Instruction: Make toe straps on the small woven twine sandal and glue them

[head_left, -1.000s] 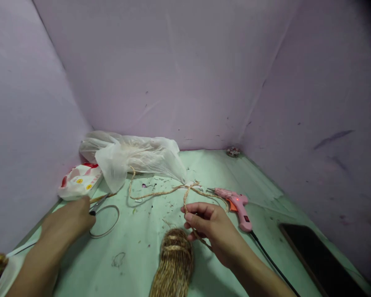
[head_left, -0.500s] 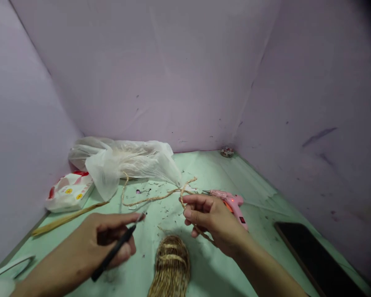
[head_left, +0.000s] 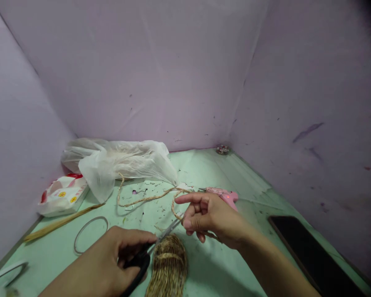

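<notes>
My left hand (head_left: pixel 117 251) is closed on a pair of scissors (head_left: pixel 139 264) with black handles. The blades point up and right, their tips beside the fingers of my right hand. My right hand (head_left: pixel 204 216) pinches a twisted straw cord (head_left: pixel 174 206), its index finger stretched out to the left. From there the cord loops back across the table toward a white plastic bag (head_left: pixel 132 159). Below the blades lies a brown woven straw piece (head_left: pixel 169 264) with a rounded end and a pale band across it; its near part runs out of view.
A pink glue gun (head_left: pixel 222 194) with a small lit light lies behind my right hand. At right is a dark phone (head_left: pixel 312 255). A tissue pack (head_left: pixel 63 194), a straw bundle (head_left: pixel 62 222) and a thin ring (head_left: pixel 91 233) lie at left. Walls (head_left: pixel 188 74) enclose the green table.
My left hand has moved right and forward, bringing the scissors over the straw piece and up to the cord. My right index finger has straightened. The thin ring has come into sight.
</notes>
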A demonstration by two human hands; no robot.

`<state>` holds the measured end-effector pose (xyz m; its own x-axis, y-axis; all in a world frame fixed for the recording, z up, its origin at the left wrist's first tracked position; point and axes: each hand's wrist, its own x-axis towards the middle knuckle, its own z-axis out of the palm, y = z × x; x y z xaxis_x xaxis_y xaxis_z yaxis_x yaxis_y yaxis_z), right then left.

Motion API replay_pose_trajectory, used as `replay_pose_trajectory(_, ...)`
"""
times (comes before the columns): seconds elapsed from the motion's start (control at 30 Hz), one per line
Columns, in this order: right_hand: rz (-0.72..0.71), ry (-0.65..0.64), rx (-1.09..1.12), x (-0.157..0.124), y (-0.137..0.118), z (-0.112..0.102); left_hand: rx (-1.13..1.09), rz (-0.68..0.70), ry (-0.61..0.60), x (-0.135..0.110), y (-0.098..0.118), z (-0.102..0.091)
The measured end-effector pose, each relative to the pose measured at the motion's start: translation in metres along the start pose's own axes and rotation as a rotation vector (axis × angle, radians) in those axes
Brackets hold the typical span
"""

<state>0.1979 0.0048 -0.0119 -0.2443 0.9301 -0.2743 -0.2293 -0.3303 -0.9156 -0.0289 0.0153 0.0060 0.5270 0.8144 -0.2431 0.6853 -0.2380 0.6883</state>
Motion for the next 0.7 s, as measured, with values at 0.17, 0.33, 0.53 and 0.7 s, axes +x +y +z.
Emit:
replay_pose_trajectory(0.17, 0.009, -0.001, -0.024, 0.002, 0.001, 0.004, 0.072, 0.034, -0.069, 0.0, 0.014, -0.003)
replay_pose_trajectory(0.33, 0.035, 0.009, -0.05, 0.003, 0.003, 0.014, 0.076, 0.069, -0.067, 0.001, 0.025, 0.002)
replay_pose_trajectory(0.53, 0.046, 0.062, -0.085, 0.0, 0.003, 0.019, 0.054, 0.032, 0.018, -0.001, 0.03, 0.008)
replay_pose_trajectory(0.7, 0.009, 0.075, -0.092, 0.0, 0.006, 0.019, 0.037, 0.008, 0.071, -0.001, 0.027, 0.011)
